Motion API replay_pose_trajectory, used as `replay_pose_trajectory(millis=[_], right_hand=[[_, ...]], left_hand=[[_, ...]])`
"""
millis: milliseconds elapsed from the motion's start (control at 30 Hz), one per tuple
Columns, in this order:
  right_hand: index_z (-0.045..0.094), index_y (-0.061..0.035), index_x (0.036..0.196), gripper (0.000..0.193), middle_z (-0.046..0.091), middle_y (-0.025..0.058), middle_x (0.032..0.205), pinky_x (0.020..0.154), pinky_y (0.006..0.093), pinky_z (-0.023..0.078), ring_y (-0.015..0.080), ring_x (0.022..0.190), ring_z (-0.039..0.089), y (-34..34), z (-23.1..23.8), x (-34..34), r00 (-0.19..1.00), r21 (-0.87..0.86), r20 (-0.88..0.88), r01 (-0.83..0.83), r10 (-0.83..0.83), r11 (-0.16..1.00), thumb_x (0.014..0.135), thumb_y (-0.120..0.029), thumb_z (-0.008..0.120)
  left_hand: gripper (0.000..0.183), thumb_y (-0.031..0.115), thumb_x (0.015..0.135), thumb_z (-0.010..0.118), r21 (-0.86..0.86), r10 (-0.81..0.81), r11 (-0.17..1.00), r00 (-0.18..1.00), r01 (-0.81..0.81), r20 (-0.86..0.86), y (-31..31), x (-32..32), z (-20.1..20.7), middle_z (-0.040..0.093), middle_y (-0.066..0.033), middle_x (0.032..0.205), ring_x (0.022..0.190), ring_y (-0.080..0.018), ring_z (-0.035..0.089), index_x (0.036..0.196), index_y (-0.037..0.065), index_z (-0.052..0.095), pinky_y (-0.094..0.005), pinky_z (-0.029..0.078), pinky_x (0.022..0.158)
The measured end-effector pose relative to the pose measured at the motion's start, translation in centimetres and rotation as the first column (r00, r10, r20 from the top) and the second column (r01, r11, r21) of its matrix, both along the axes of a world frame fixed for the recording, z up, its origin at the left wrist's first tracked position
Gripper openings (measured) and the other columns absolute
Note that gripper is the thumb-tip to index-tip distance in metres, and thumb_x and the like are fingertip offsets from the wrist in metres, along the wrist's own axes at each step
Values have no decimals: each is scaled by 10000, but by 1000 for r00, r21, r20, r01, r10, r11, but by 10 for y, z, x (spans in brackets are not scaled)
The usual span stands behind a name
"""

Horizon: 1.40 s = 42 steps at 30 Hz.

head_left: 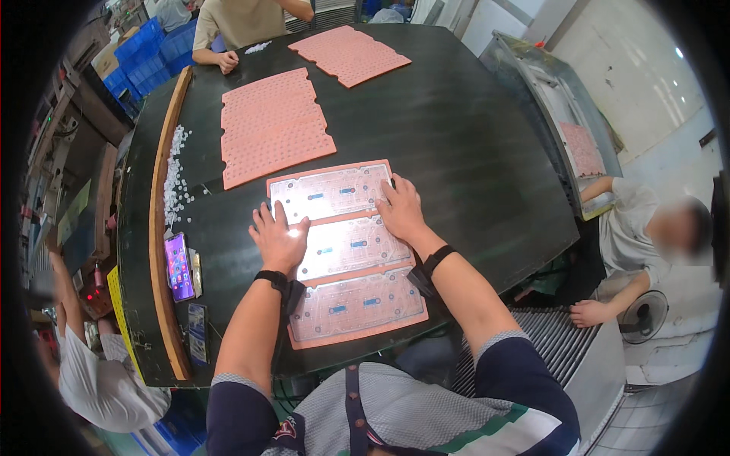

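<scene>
In front of me a pink board lies flat on the dark table. Three clear, shiny sheets with fine line patterns and small blue patches rest on it in a row: a far sheet, a middle sheet and a near sheet. My left hand lies with spread fingers at the board's left side, by the far and middle sheets. Against the right side, my right hand is open too, its fingers reaching onto the far and middle sheets. Neither hand holds anything visible. A dark band circles each wrist.
Two more pink boards, a dotted board and a farther board, lie on the table. Along the left wooden rail are small white pieces and a lit phone. People sit across, left and right.
</scene>
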State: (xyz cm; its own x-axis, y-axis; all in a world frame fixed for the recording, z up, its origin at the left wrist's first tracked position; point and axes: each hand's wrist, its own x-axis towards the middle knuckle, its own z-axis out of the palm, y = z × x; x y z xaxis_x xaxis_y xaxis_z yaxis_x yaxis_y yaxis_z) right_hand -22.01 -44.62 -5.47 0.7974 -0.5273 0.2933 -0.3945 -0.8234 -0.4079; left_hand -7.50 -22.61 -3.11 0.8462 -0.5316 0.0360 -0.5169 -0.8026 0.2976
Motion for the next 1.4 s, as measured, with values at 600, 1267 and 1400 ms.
replay_pose_trajectory(millis=[600, 1267, 1400], right_hand=[[505, -113, 1305, 442, 325, 236, 1417, 1097, 501, 175, 393, 1333, 264, -3, 3, -73, 982, -66, -158, 94, -104, 993, 888, -258, 495], [377, 54, 1338, 557, 343, 251, 1412, 1112, 385, 230, 352, 1344, 292, 56, 49, 37, 922, 493, 321, -356, 215, 794, 919, -289, 508], [302, 43, 1387, 698, 276, 228, 1458, 1120, 475, 157, 330, 1385, 210, 57, 7, 29, 913, 38, -181, -364, 365, 930, 908, -440, 460]], left_hand=[[754, 562, 896, 354, -250, -570, 807, 816, 535, -95, -182, -122, -15, 351, -212, 1421, 1343, -340, 288, 1355, -36, 370, -535, 208, 1067], [793, 512, 879, 443, 163, -222, 963, 974, 212, 45, -49, -13, -9, 200, -184, 1502, 1411, -313, 127, 1418, -32, 239, -574, 153, 1081], [709, 417, 904, 438, 130, -220, 968, 975, 214, 29, -47, -19, 4, 208, -212, 1489, 1397, -360, 142, 1405, -49, 249, -578, 164, 1075]])
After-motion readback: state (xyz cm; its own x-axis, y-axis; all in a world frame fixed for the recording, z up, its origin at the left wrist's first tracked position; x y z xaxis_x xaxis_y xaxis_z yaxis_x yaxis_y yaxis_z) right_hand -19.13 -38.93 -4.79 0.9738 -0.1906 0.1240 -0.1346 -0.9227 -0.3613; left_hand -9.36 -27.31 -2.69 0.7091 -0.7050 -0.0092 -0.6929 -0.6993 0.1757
